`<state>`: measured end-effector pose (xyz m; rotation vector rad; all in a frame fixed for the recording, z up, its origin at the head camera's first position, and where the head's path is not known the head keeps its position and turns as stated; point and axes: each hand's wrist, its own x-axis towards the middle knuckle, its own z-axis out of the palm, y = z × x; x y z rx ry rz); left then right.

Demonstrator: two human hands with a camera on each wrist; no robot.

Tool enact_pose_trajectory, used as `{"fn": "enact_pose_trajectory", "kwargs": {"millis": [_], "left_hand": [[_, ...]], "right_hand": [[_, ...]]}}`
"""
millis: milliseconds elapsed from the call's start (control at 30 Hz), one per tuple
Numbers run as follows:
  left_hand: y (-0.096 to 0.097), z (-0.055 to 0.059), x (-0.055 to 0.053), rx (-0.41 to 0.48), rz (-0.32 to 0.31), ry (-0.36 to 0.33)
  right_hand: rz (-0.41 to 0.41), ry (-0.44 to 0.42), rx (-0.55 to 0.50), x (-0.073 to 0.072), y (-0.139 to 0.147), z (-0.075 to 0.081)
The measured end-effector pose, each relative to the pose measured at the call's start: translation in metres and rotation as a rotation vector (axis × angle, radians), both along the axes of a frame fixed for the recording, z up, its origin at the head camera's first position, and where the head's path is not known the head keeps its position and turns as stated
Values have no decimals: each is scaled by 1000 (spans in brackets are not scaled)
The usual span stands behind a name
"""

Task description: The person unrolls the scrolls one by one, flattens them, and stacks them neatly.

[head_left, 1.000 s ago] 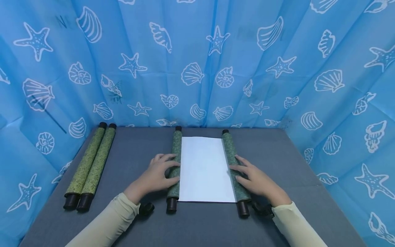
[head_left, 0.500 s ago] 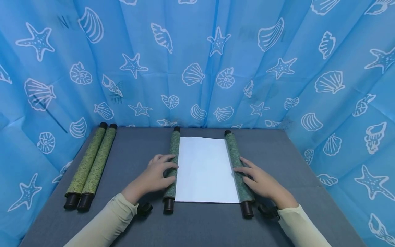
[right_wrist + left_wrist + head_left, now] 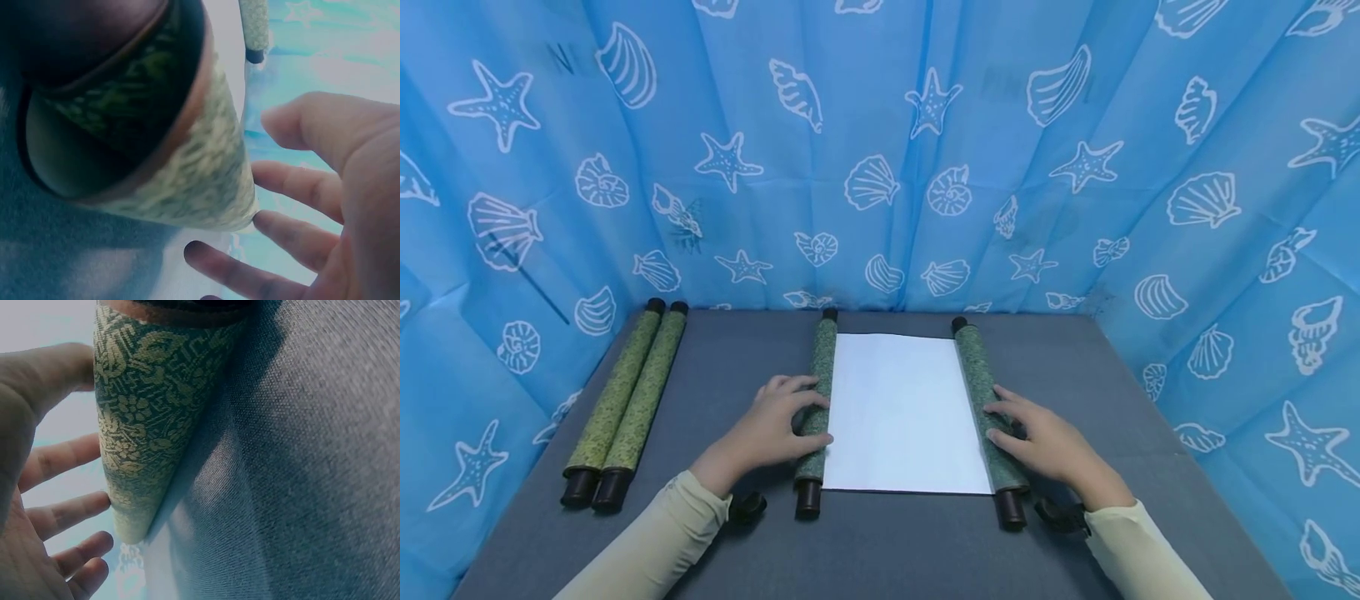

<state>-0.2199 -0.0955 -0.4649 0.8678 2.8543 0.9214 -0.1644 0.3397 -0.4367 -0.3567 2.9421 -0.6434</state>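
Green-brocade scroll with smooth white paper sheet, partly unrolled, centre of frame. Slim cylindrical left roll and right roll flank sheet; floral cloth looks woven, gold-toned at left wrist. Bare left hand and right hand: fingers spread, tips touching rolls, no pinch. Light, even pressure probably keeps paper square. Dark cylindrical knobs cap lower ends.

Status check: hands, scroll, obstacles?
Left hand on left roll, right hand on right roll. White sheet spread between. Two other rolls aside, far left; nothing seen blocking.
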Motion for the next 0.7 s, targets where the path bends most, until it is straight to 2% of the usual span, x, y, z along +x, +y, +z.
{"fn": "enact_pose_trajectory", "kwargs": {"millis": [233,400,500,700], "left_hand": [[-3,1,0,-3,11,-8],[-4,0,1,11,24,-30],[-5,1,1,28,21,-55],[-7,1,0,38,-24,-51]], "right_hand": [[-68,2,37,-1,2,0],[-73,23,46,1,3,0],[-55,34,23,3,5,0],[1,8,-46,5,7,1]]}}
